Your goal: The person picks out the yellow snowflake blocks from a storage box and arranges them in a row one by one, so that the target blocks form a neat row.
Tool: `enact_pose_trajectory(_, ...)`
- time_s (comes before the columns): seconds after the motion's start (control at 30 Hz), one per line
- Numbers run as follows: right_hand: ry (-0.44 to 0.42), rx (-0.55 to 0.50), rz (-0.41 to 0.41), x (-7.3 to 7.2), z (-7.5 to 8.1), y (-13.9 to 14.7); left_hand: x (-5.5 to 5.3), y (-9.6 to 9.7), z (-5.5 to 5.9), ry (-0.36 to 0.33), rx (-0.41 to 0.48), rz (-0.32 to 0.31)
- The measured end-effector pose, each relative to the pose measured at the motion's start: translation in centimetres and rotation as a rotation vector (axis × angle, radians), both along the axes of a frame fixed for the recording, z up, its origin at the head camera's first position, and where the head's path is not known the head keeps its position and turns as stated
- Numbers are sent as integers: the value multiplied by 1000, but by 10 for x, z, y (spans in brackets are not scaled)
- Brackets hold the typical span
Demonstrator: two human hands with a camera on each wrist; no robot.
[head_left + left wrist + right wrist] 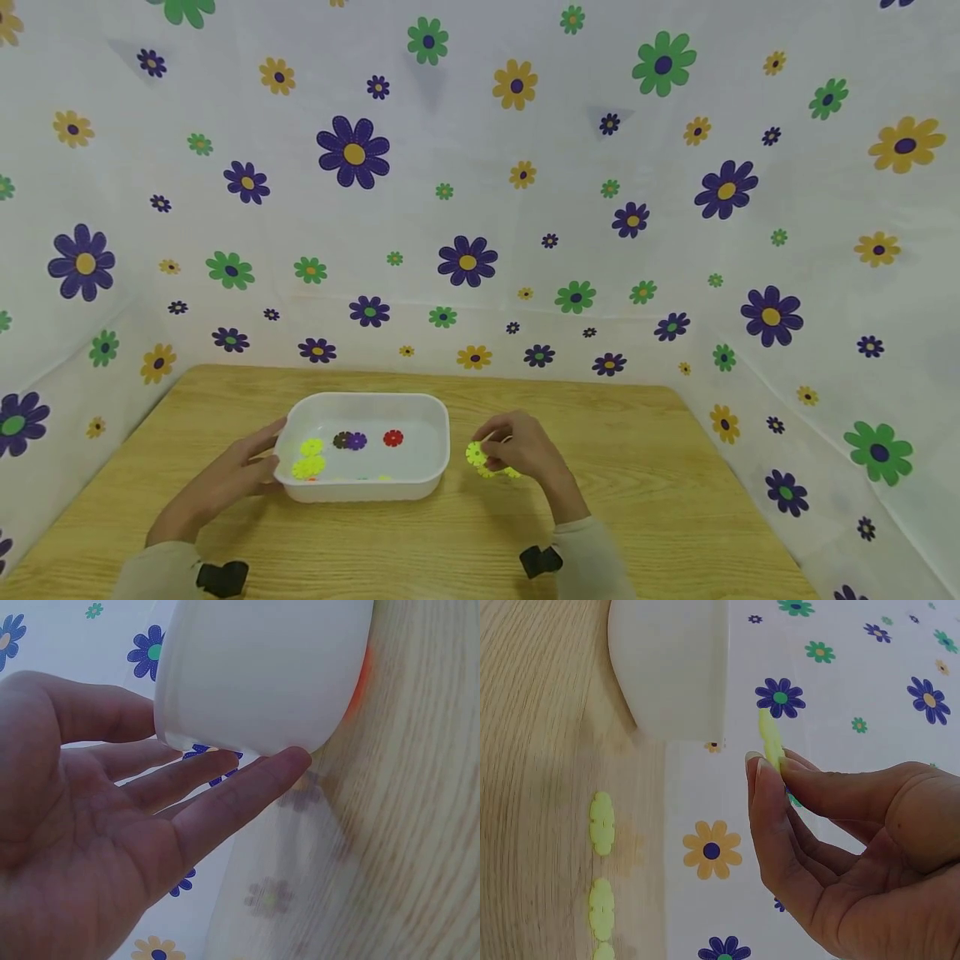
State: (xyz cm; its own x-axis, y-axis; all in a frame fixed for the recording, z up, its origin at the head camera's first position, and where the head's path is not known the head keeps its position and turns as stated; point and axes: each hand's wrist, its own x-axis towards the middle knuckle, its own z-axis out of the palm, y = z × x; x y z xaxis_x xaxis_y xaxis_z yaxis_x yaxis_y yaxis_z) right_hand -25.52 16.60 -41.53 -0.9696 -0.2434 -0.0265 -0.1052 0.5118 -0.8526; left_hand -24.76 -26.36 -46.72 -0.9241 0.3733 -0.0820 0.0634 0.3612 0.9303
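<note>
My right hand (528,450) pinches a yellow flower-shaped disc (768,731) between thumb and fingertips, raised above the table to the right of a white plastic tub (367,492). Below it, more yellow flower discs (601,909) lie in a row on the wood. My left hand (232,475) rests against the tub's left end, its fingers fairly straight and touching the wall and rim. Inside the tub are several yellow discs (307,467), a brown one (341,439), a purple one (358,442) and a red one (393,438). The front wall hides part of the tub's floor.
The tub stands on a light wood table (622,508), left of its middle. A white cloth (480,125) printed with purple, green and orange flowers hangs behind the table and along both sides. Black straps (542,562) show at both sleeves.
</note>
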Motion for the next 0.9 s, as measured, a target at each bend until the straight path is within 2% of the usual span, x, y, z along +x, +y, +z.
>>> enact_pose_trajectory(0.1, 8, 16, -13, 0, 0, 8, 0, 1, 0, -12, -11, 17)
enact_pose_trajectory(0.33, -4, 21, -32, 2, -2, 26, -1, 0, 0, 2, -14, 3)
enact_pose_trajectory(0.9, 2, 44, -70, 7, -5, 66, 0, 0, -1, -6, -17, 13)
